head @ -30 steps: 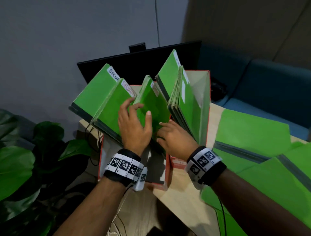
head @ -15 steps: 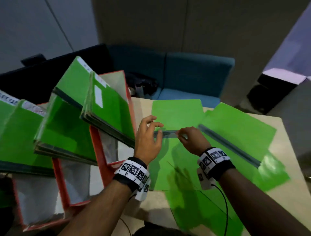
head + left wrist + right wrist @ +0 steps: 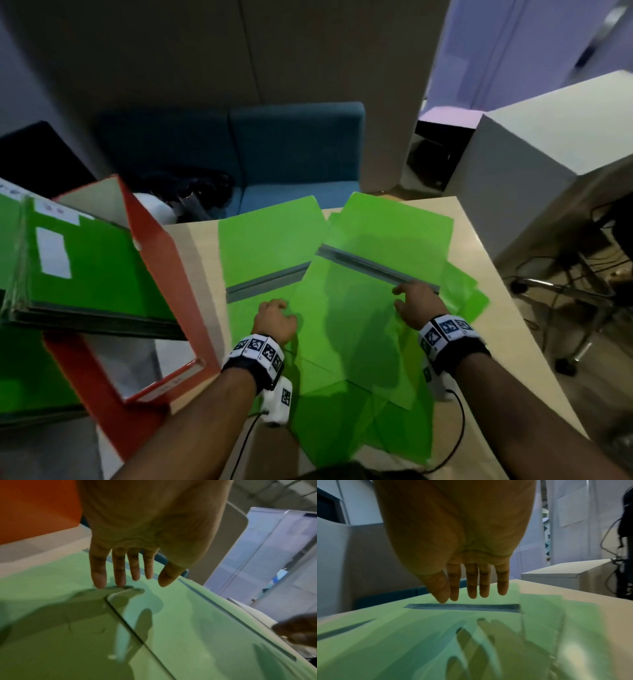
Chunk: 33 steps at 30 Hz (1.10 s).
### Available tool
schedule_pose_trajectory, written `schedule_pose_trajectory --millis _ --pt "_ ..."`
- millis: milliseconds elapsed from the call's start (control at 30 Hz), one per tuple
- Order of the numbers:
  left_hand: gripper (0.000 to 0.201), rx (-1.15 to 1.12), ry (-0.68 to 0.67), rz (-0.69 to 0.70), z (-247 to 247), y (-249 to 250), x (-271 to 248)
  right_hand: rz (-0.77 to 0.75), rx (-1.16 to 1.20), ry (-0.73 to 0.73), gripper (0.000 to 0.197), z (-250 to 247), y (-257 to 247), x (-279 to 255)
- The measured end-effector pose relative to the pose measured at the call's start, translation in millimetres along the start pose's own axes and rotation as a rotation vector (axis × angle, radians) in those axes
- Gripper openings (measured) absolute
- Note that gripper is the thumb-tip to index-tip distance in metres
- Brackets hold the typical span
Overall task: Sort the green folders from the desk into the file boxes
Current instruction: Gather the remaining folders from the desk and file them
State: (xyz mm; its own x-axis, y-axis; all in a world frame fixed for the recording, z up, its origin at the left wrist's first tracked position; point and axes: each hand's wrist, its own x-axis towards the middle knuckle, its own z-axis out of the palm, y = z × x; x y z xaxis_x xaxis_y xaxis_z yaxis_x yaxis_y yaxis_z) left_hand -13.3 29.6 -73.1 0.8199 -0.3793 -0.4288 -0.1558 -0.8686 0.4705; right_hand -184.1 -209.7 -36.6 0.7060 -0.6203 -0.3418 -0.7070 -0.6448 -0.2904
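Note:
Several green folders lie spread open and overlapping on the desk [image 3: 479, 342]. The top folder [image 3: 359, 308] has a grey spine [image 3: 370, 267], and a second folder [image 3: 270, 240] lies to its left. My left hand [image 3: 274, 306] lies flat, with straight fingers [image 3: 118, 574] touching green card beside the top folder's near-left corner. My right hand [image 3: 406, 293] hovers with straight fingers [image 3: 471, 588] at the right end of the grey spine and holds nothing. Red file boxes [image 3: 161, 260] at the left hold filed green folders [image 3: 92, 274].
A blue sofa [image 3: 291, 154] stands behind the desk. A white cabinet [image 3: 531, 164] sits at the right, with cables and a chair base [image 3: 565, 308] on the floor beside the desk's right edge. A dark bag [image 3: 191, 192] lies behind the boxes.
Both hands left the folders in the file boxes and came over to the folders on the desk. My right hand slid right along the grey spine, and my left hand dropped flat onto the green card.

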Motion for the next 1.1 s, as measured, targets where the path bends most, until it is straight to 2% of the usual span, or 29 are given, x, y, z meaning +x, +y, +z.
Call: schedule_pose_trajectory --millis 100,267,367,433,500,600,667,800,933,1000,1100 --pt "0.04 0.037 -0.038 -0.05 9.2 -7.2 5.9 0.047 -0.046 -0.109 0.039 8.0 23.5 -0.9" --pt "0.04 -0.025 -0.023 -0.091 6.5 -9.5 7.2 0.03 -0.127 -0.271 0.051 19.2 24.8 -7.2" --pt "0.033 -0.123 -0.032 -0.124 -2.3 -13.9 7.6 0.009 -0.175 -0.283 0.053 25.0 18.7 -10.9" --pt "0.03 -0.269 0.029 -0.148 -14.5 -13.9 7.4 -0.011 -0.152 -0.26 0.043 22.3 11.0 -10.0" --pt "0.029 -0.387 0.145 -0.154 -30.0 -12.0 8.4 -0.018 -0.121 -0.253 0.039 17.0 0.0 -9.1" --pt "0.025 -0.578 0.316 -0.155 -53.0 -6.2 10.6 -0.082 -0.064 -0.28 0.044 8.9 -27.4 -12.8" --pt "0.028 -0.693 0.362 -0.154 -64.0 -0.9 11.1 -0.188 0.018 -0.309 0.049 6.4 -53.7 -19.9" --pt "0.032 -0.855 0.368 -0.078 -73.6 11.2 11.7 -0.408 0.16 -0.393 0.065 5.3 -110.6 -43.2" --pt "0.022 -1.113 0.294 -0.026 -84.7 27.4 4.2 -0.457 0.224 -0.414 0.082 1.9 -147.9 -58.3" --pt "0.018 -1.188 0.267 0.013 -89.7 32.9 -1.4 -0.481 0.178 -0.366 0.082 -0.1 -155.5 -58.8" --pt "0.018 -1.219 0.242 0.041 -88.9 29.8 -4.0 -0.442 0.246 -0.314 0.069 -3.5 -156.9 -52.9"
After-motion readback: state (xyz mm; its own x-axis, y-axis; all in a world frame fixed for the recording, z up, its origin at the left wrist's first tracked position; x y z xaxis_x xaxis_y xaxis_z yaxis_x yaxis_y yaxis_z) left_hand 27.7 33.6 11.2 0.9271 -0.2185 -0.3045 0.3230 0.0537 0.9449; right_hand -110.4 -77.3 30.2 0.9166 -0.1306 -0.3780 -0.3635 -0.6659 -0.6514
